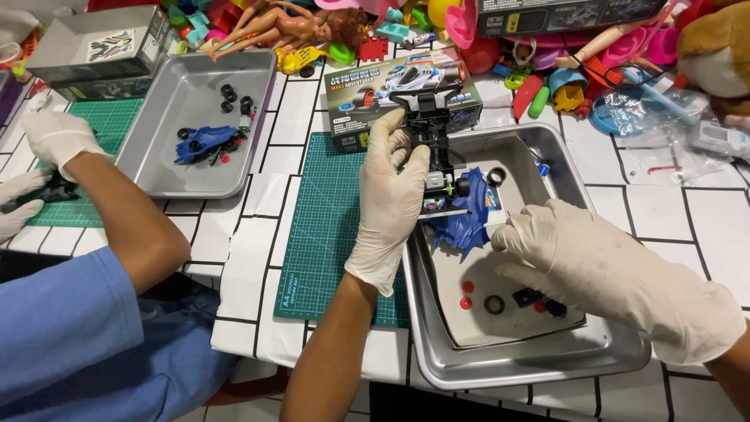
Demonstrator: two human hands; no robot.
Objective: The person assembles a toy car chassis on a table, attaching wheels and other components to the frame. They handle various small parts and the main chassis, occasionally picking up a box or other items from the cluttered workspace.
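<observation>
Here the left hand (388,205), in a white latex glove, is clamped on a black plastic toy-car chassis (434,133), holding it upright over the far left corner of a shallow square metal tray (516,361). The right hand (601,270), gloved likewise, rests loosely curled over the tray's right side, fingertips touching a blue plastic car body shell (462,223) lying in it. Small red and black wheel parts (494,303) sit near the tray's front edge. A green cutting mat (328,227) lies just beside the tray's left edge. At the table's far left, a second metal tray (168,133) stands beside another person's gloved hand (58,137).
</observation>
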